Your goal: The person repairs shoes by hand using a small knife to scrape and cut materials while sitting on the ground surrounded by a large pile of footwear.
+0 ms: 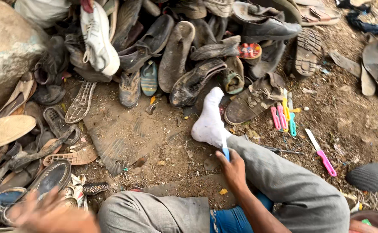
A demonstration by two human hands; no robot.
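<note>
A: While lower centre of frame, what does the right hand [233,170] grip?

B: Closed on a light, stiff blue-handled knife [225,152], held by the handle. Blurred left hand [53,213], lower left: cannot tell.

Bare dirt ground [348,121], littered w/ scraps & bits. Big heap of worn, dusty shoes & sandals [189,47] across the top, spilling down the left side. In the heap: white sneaker [97,39], small striped sandal [149,77], brown lace-up shoe [253,101] at the front edge. Loose soles [82,101] lie beside it on the left; grey stone [7,47] at far left. Dark flat rubber sheet [120,133] lies mid-ground. Right of centre: pink & yellow plastic-handled tools [283,116] in a cluster, pink-handled knife [322,153] nearby, apart from them. More flat soles [376,64] at far right, black sole [372,177] lower right
</note>
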